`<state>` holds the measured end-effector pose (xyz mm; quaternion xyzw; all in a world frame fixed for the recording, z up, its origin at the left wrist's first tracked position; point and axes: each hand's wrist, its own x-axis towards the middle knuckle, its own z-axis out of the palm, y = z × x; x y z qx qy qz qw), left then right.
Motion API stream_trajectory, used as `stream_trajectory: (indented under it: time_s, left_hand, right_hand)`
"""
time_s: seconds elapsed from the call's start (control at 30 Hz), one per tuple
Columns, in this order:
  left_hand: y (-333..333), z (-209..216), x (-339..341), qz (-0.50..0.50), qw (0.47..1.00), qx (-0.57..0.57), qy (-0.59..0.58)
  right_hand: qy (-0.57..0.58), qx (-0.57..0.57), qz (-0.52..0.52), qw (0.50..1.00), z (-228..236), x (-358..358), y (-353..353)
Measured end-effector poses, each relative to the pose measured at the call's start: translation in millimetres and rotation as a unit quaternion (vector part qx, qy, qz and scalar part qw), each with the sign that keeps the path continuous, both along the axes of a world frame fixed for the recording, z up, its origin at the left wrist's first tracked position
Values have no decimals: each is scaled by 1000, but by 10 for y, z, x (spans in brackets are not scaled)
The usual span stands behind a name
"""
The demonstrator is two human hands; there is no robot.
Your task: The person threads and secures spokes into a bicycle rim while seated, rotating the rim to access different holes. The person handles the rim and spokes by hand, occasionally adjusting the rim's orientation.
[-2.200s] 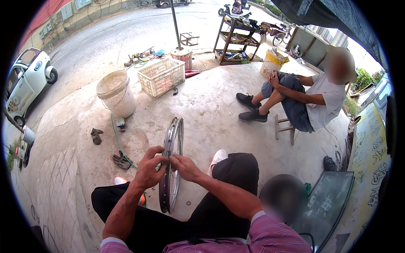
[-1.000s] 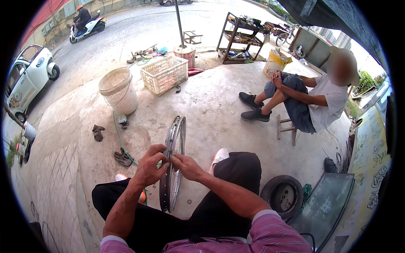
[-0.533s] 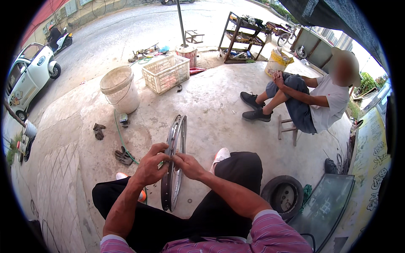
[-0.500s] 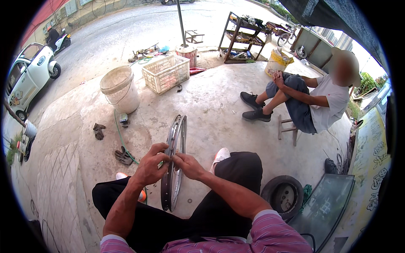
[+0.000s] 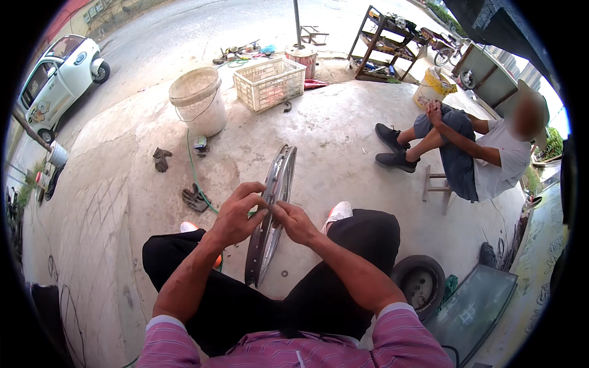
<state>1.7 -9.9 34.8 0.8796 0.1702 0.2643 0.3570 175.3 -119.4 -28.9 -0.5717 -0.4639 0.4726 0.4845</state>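
Note:
Between my knees stands a bare metal wheel rim point(image 5: 253, 264), tall and narrow in view, with small holes along its band. Its top leans to the right. My left hand point(image 5: 236, 216) grips the rim's left side, thumb and forefinger closed at its edge and the other fingers bent. Against the opposite side, my right hand point(image 5: 299, 222) pinches the rim with its thumb and curled fingers. Whether a small part sits between the fingertips is too small to tell. Two dark work gloves point(image 5: 195, 199) lie on the ground beyond my left knee, beside a green hose.
A white bucket point(image 5: 199, 107) and a plastic crate point(image 5: 270, 86) stand ahead. Another person point(image 5: 478, 147) sits on a low stool at the right. Near my right knee are a small tire point(image 5: 419, 285) and a glass panel point(image 5: 475, 313). A tool rack point(image 5: 386, 46) stands far back.
The view has turned left, shifting the surroundings rightward. The rim now leans further right, with both hands still at its middle. The scooter rider has left the view.

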Motion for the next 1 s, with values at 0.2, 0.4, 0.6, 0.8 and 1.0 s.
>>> stream_trajectory:
  time_s: [0.2,0.4,0.6,0.8,1.0]
  left_hand:
    - [246,19,-48,86,790,-585,-159]
    - [197,-74,47,78,873,-480,-45]
    - [110,-77,123,117,952,-284,24]
    - [-26,-60,190,145,968,-204,33]
    - [-15,-83,151,152,966,-207,27]
  right_hand:
    - [19,-7,14,1000,-37,35,-31]
    - [15,-3,12,1000,-39,-10,10]
    - [45,21,-29,998,-81,38,10]
    - [56,95,-146,983,-330,106,167]
    - [223,119,-107,962,-322,-46,256]
